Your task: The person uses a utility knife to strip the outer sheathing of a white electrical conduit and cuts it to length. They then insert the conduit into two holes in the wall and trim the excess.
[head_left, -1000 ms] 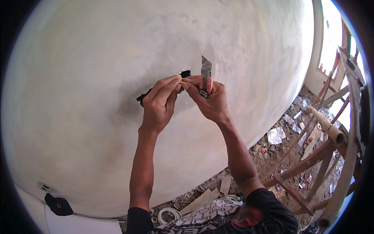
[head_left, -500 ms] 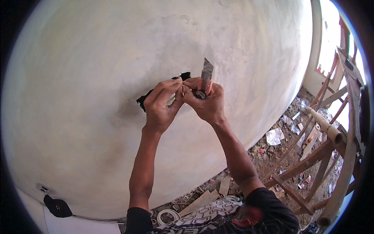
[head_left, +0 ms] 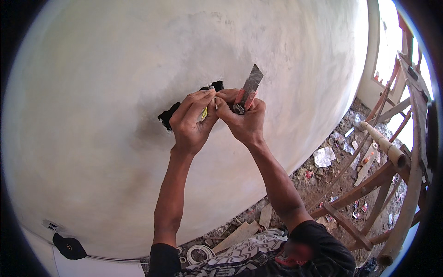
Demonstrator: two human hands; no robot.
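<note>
My left hand [head_left: 189,122] is closed at a dark, ragged hole [head_left: 168,115] in the plastered wall [head_left: 106,92], pinching a thin pale piece, perhaps a wire, too small to make out. Something yellow [head_left: 204,113] shows under its fingers. My right hand [head_left: 247,121] grips a cutter [head_left: 249,87] with a red handle and a grey blade angled up to the right, while its thumb and forefinger meet my left fingertips at the same small piece. Part of the hole shows above the hands; the rest is hidden behind them.
A black cap [head_left: 69,245] hangs low on the left wall beside a small cut-out. At right stands wood-and-bamboo scaffolding [head_left: 383,147] near a bright window [head_left: 387,46], over dirt strewn with scraps [head_left: 324,157]. A white cable coil [head_left: 199,255] and boards [head_left: 237,237] lie below.
The cutter's blade has tilted to the right and my right hand has shifted slightly. More of the yellow piece and of the hole shows around my left fingers.
</note>
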